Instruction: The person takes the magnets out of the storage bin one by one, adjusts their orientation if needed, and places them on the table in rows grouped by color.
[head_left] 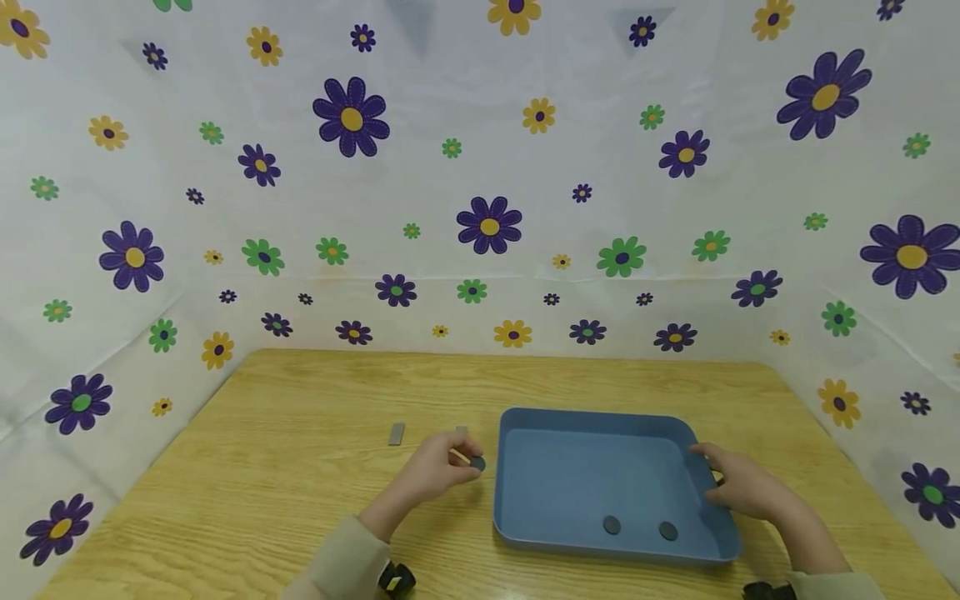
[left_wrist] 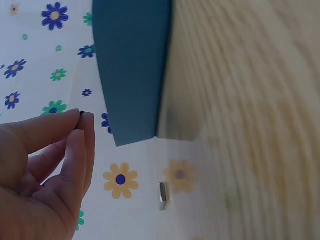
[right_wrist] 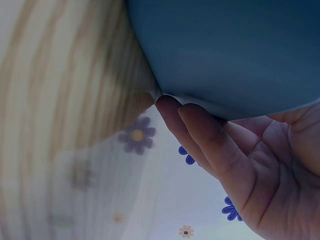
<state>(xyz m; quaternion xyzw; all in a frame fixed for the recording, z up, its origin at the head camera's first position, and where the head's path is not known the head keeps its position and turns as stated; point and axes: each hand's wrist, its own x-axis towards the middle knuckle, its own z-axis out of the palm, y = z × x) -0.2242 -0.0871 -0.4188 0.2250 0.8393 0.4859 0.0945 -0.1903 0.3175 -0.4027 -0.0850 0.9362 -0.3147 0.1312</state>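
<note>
Between thumb and fingertips, my left hand (head_left: 435, 467) pinches a small dark round disc (head_left: 477, 463), held just left of the blue tray (head_left: 592, 423). Only a sliver of that disc shows in the left wrist view. Two similar dark discs (head_left: 612, 525) lie inside the tray near its front wall. On the tray's right side, my right hand (head_left: 738, 483) grips the wall. The right wrist view has its fingers (right_wrist: 215, 135) along the outside of the wall, with the thumb mostly hidden behind it.
A flat grey rectangular piece (head_left: 396, 434) lies on the wooden table (head_left: 300, 467) left of the tray. Another grey piece (head_left: 461, 429) sits behind my left fingers, partly covered. White flowered cloth (head_left: 420, 183) surrounds the table at the back and sides.
</note>
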